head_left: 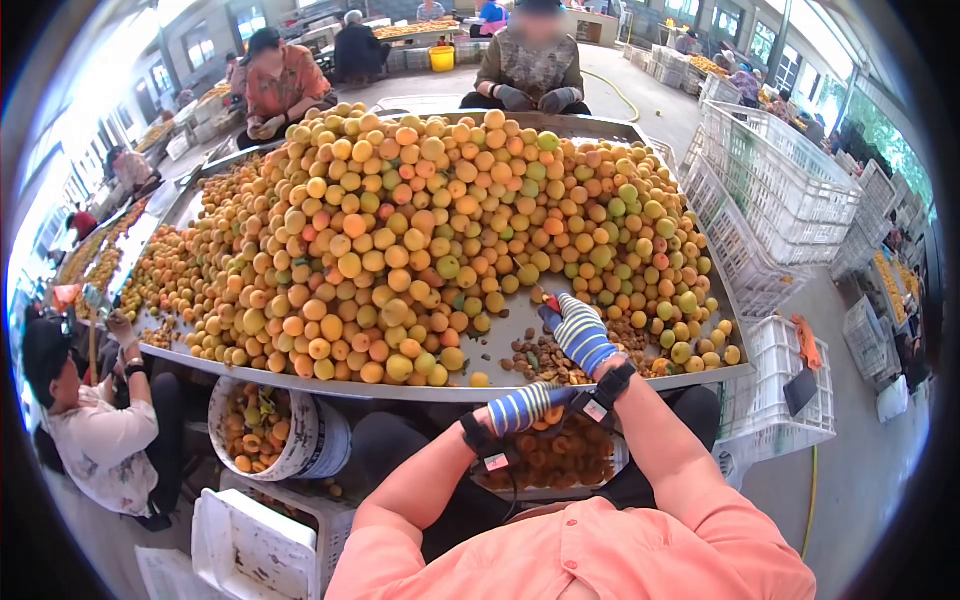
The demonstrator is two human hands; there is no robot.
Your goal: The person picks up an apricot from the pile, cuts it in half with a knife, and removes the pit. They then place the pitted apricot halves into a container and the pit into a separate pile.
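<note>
My right hand (580, 335), in a blue-and-yellow striped glove, is closed around a thin red-handled tool (551, 302) at the front of the metal table (510, 325). Beside it lies a pile of brown pits (540, 358). A large heap of apricots (400, 230) covers most of the tabletop. Lower down, my left hand (522, 408), gloved alike, has its fingers curled just below the table edge. My right wrist partly hides its fingertips, and an orange piece of fruit shows by them. Beneath my hands, a crate of halved apricots (560, 455) sits between my legs.
A white bucket (322, 440) with apricot pieces stands at left, near an empty white crate (250, 545). Stacked white crates (780, 190) and another crate (785, 385) are at right. Co-workers sit across the table (535, 60), at its far left (285, 85) and at my left (95, 420).
</note>
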